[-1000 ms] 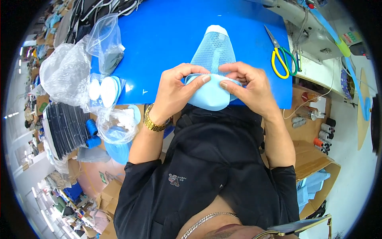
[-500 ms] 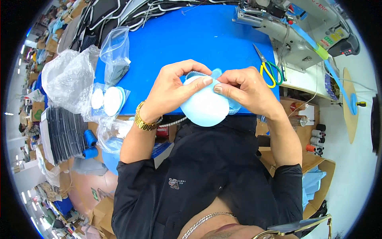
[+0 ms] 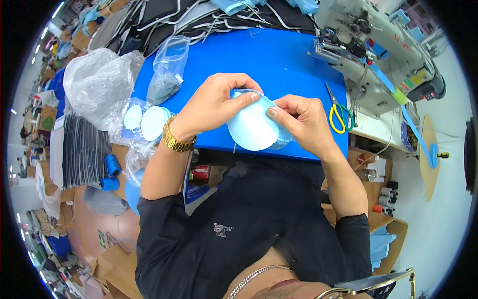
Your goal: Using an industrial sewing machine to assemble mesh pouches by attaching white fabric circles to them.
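Note:
Both my hands hold a light blue round fabric piece (image 3: 251, 127) with a mesh edge over the front edge of the blue table mat (image 3: 279, 65). My left hand (image 3: 214, 102), with a gold watch on its wrist, grips the piece from the upper left. My right hand (image 3: 301, 122) pinches its right rim with thumb and fingers. The piece's pale inner side faces me, and part of the mesh is hidden behind my right hand.
A sewing machine (image 3: 378, 45) stands at the back right, with yellow-handled scissors (image 3: 338, 112) in front of it. Clear plastic bags (image 3: 99, 84) and light blue round pieces (image 3: 149, 122) lie at the left. Blue thread spools (image 3: 110, 167) and a dark fabric stack (image 3: 82, 149) sit further left.
The fabric piece has been folded down from a tall mesh shape into a rounded cup. My view has shifted so the sewing machine now shows at the back right.

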### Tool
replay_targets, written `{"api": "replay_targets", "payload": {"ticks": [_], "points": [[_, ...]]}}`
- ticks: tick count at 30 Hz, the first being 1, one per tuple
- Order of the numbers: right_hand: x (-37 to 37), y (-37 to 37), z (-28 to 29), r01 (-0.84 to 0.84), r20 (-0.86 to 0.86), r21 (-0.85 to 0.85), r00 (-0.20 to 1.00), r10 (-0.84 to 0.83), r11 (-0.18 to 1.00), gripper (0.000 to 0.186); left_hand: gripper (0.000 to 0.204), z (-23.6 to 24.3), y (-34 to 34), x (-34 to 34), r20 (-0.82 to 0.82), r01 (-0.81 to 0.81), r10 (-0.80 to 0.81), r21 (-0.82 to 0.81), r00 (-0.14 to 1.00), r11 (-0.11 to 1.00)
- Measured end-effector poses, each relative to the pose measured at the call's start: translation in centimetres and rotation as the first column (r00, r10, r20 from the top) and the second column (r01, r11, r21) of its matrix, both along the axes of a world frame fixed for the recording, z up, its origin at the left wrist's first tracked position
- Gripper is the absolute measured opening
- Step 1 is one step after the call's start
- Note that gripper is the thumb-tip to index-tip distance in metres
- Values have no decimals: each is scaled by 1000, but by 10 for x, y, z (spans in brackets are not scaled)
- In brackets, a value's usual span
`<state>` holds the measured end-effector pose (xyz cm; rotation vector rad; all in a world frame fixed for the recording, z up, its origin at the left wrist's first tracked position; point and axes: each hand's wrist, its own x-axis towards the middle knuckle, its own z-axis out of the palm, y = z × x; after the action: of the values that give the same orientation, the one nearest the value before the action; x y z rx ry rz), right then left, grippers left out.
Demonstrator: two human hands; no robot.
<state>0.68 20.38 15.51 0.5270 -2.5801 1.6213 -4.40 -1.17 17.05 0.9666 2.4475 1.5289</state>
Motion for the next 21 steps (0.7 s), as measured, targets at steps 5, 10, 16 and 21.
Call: {"api": "replay_targets", "payload": {"ticks": [5,10,16,21], "points": [[-24,-9,-5,28,-45,-175,998,-36,984,17,19,28,0,-32,-143,20,-45,-166,989,986],[-58,4,-18,126,83,-293,991,-106,948,19,16,40,27,-88,-62,143,-169,-303,984,942],[-94,41,-48,248,243,-390,957,-161,887,21,18,6,81,-164,336,324,-273,-104,901,940],[-113,70,-62,363,304,-472,922,-238,803,20,17,-24,124,-205,554,340,-332,92,763,936]]}}
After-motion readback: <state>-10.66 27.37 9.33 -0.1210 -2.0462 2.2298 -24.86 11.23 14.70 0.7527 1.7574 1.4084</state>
